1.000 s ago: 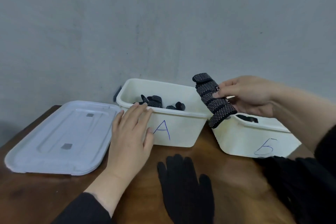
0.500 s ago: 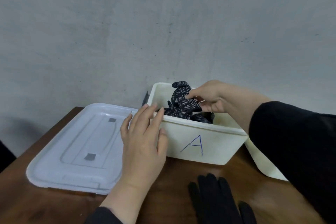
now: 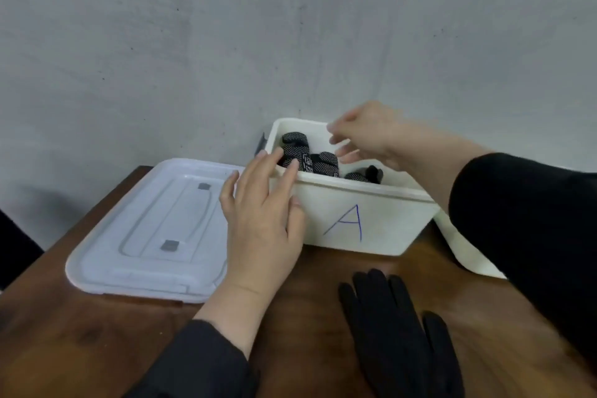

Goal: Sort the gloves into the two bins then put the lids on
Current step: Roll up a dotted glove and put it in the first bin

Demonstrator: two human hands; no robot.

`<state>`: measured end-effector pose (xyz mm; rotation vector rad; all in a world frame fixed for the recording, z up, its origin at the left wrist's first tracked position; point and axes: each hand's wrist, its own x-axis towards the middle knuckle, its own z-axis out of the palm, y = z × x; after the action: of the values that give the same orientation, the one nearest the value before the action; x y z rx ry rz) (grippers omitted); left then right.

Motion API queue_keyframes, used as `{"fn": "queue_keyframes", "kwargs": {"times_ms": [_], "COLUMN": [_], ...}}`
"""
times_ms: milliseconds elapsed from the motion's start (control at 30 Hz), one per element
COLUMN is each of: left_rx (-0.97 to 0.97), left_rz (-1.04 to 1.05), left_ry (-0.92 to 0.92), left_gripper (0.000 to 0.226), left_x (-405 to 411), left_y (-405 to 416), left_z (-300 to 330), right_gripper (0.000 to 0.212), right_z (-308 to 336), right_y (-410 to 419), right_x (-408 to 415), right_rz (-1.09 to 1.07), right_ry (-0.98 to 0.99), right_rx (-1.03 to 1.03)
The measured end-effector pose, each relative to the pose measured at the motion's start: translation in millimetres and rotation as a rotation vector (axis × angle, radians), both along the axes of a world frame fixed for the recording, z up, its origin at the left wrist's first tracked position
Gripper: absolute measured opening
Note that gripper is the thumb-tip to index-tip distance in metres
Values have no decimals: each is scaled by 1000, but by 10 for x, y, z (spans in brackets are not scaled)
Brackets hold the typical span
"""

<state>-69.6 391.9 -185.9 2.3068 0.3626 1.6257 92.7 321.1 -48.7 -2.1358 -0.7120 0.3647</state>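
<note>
Bin B (image 3: pixel 465 255): mostly hidden behind right sleeve.
Right hand (image 3: pixel 365 136): blurred, fingers spread, empty, above bin A (image 3: pixel 365 203).
Left hand (image 3: pixel 261 210): fingers straight, touching bin A's rim.

I have one view only, from the camera on the person's head, so nothing is shared with a second view. It looks forward and down across the wooden table (image 3: pixel 97 342) toward the grey wall (image 3: pixel 290 42). It sits close: both forearms enter from the lower edge, and the bin marked A (image 3: pixel 381 203) fills the middle. The wide lens bends the table edges.
</note>
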Motion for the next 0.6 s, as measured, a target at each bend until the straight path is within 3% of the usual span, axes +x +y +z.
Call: {"fn": "queue_keyframes", "kwargs": {"times_ms": [200,367,467,600], "left_rx": [139,173,167,150], "left_rz": [-86,-297,-466,-531], "left_ry": [9,131,308,462], "left_gripper": [31,28,33,34], "left_x": [-19,-88,-160,-217], "left_y": [-290,-760,-1178,-1827], "left_z": [25,15,-14,-16], "right_gripper": [23,17,12,20], "right_z": [102,-639,-1116,-1535], "right_y": [-1092,-2188,-2726,-3225], "right_x": [-538,-907,-1046,-1147], "right_rz": [-32,-76,-74,-47], "right_ry": [-393,-399,-408,-430], "right_rx": [226,8,-125,-175]}}
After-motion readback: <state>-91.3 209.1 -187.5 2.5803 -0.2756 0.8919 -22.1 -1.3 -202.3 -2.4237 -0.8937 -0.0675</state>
